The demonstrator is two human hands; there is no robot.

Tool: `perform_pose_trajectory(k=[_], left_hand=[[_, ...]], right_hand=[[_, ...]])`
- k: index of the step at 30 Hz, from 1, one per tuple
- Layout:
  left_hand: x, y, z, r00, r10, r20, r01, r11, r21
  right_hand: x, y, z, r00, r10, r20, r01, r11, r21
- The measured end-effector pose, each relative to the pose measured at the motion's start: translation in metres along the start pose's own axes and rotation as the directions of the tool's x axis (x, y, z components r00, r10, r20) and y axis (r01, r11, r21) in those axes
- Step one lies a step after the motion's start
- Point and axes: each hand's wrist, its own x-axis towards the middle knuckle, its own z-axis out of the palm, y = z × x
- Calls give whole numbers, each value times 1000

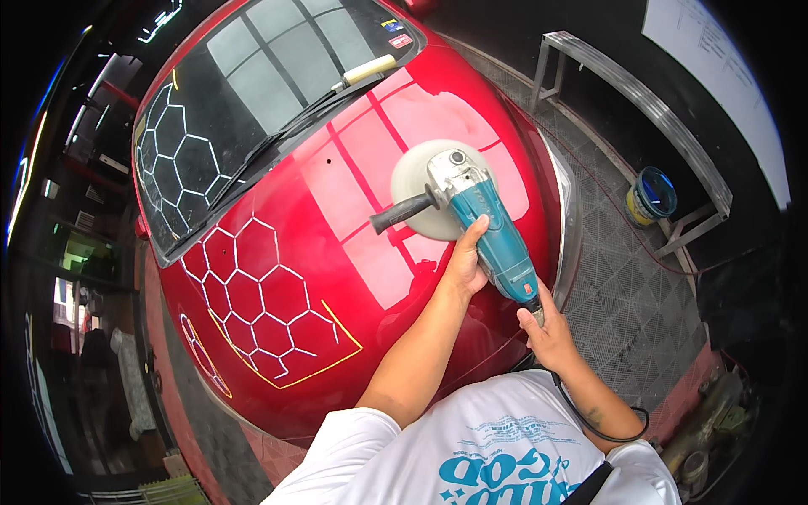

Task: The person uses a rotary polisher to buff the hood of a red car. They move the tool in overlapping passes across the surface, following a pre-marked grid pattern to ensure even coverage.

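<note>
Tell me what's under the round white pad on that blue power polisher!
The shiny red car hood shows around the round white pad. The blue power polisher and pad cover the patch beneath, so I can't see it.

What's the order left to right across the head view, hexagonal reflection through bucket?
Hexagonal light reflection → black side handle → left hand → right hand → blue bucket.
</note>
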Motion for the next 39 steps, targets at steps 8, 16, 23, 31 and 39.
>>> perform_pose_trajectory(k=[8,16,23,31,39], left_hand=[[-47,22,-24,994,104,9,-104,993,-48],[-133,83,-71,927,332,-177,-329,943,45],[-162,98,-93,882,441,-165,-445,895,11],[-187,101,-118,835,542,-93,-550,829,-107],[-196,50,-100,823,557,-110,-565,822,-71]], right_hand=[[-6,-14,21,990,-44,134,57,994,-94],[8,-43,83,905,-122,407,164,984,-68],[16,-60,113,852,-231,469,287,957,-50],[21,-89,126,788,-146,598,335,917,-218],[6,-56,90,781,-159,604,420,850,-319]])
